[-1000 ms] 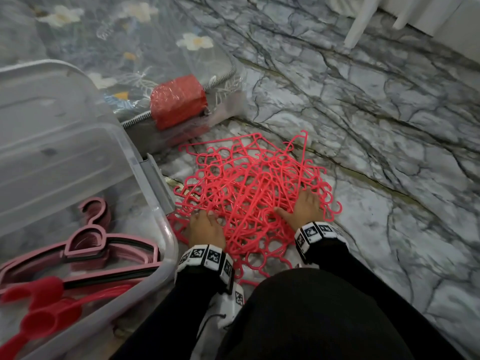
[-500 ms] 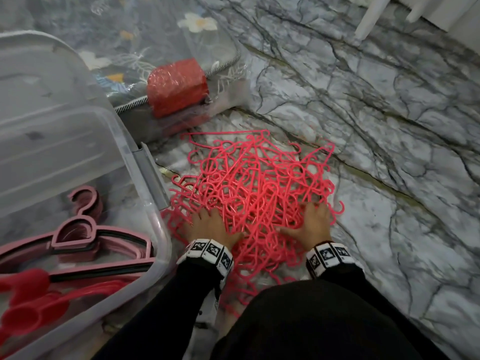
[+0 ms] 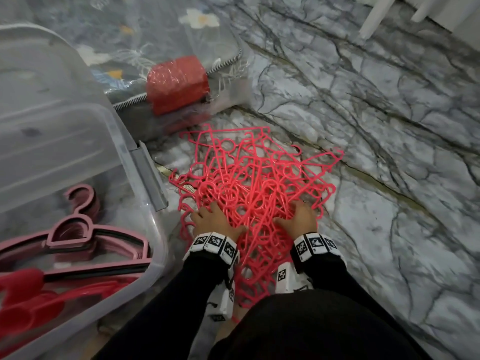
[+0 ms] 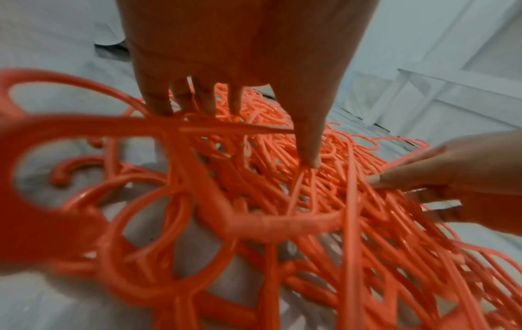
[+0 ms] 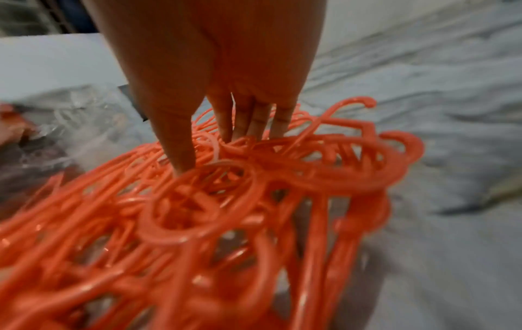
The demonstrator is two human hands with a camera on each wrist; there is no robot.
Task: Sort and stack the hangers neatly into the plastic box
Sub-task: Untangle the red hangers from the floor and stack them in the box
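Pulled closer and squeezed narrower than a second ago: tangle of pink hangers (image 3: 255, 188), still on the marble floor (image 3: 389, 229) just beside the plastic box (image 3: 145, 183). Left hand (image 3: 217, 220) and right hand (image 3: 298, 219) pressed onto its near edge, fingers (image 4: 309, 145) pushed down among the bars; straight or hooked round one, cannot tell, wrist views too blurred. Darker hangers (image 3: 85, 245) already stacked in the box. Probably gathering the heap for sorting; none of this pile moved over yet.

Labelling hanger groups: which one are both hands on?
The tangled bright pink hangers on the floor, outside the plastic box; the dusty pink and red ones lie inside it, untouched.
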